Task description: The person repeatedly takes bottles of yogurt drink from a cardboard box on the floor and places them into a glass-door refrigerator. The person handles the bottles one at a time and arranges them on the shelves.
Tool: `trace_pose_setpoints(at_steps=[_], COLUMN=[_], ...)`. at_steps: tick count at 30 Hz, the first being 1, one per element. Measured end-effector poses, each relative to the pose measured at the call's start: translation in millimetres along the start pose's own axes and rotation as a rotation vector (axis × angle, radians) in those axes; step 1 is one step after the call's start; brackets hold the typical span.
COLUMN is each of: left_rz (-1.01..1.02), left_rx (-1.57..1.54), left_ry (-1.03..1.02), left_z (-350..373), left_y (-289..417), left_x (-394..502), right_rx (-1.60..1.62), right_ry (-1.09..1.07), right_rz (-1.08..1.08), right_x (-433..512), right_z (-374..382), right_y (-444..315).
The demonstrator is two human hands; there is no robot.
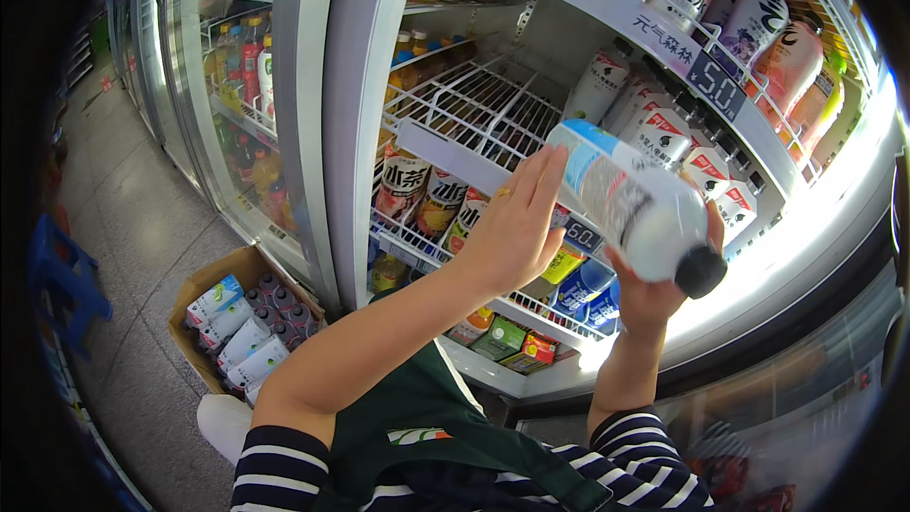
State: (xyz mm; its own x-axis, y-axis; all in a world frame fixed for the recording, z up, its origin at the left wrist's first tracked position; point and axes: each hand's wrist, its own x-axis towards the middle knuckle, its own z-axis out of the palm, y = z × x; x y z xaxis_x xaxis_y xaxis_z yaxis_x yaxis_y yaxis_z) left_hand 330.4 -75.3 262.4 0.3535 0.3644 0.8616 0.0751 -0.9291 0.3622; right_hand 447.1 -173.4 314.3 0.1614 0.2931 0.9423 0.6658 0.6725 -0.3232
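Note:
My right hand (650,284) grips a large plastic drink bottle (633,206) with a black cap and a blue-and-white label, tilted with its cap towards me. My left hand (515,220) lies with its fingers together against the bottle's base end. Both are in front of an open drinks fridge. Behind the bottle, a wire shelf (490,107) has a bare left part. White-labelled bottles (657,139) with dark caps stand in rows on its right.
Iced-tea bottles (405,181) fill the shelf below, and more bottles (753,18) stand above. On the floor at left sits an open cardboard box (186,352) of bottles, near a blue plastic stool (67,277). Glass fridge doors (242,156) line the left.

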Motion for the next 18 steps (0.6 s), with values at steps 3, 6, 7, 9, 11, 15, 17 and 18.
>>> trace_pose_setpoints(at_steps=[3,6,7,9,11,15,17,18], left_rz=[-0.119,-0.182,-0.193,-0.272,-0.296,-0.361,-0.350,-0.342], left_rx=[-0.092,-0.123,-0.134,-0.138,-0.041,0.002,0.004,0.000], left_ry=[-0.021,-0.072,-0.085,-0.152,-0.210,-0.363,-0.360,-0.359], left_z=[24.4,42.9,47.4,58.5,62.4,52.0,50.2,49.7], left_y=[-2.0,-7.4,-8.8,-17.7,-25.0,-39.7,-40.3,-39.8], left_x=[29.1,41.7,45.9,57.6,68.3,80.3,76.0,73.6], right_rx=[-0.363,-0.462,-0.501,-0.499,-0.433,-0.650,-0.627,-0.618], right_ry=[-0.089,-0.079,-0.083,-0.084,-0.073,-0.123,-0.169,-0.204], right_rz=[-0.118,-0.169,-0.182,-0.018,0.149,0.117,0.208,0.226], right_x=[20.4,34.0,39.8,49.5,60.9,77.3,88.2,93.8], right_z=[-6.2,8.9,11.4,15.8,21.5,43.5,49.2,49.0], right_y=[29.4,45.6,51.8,61.6,77.5,103.9,116.9,126.8])
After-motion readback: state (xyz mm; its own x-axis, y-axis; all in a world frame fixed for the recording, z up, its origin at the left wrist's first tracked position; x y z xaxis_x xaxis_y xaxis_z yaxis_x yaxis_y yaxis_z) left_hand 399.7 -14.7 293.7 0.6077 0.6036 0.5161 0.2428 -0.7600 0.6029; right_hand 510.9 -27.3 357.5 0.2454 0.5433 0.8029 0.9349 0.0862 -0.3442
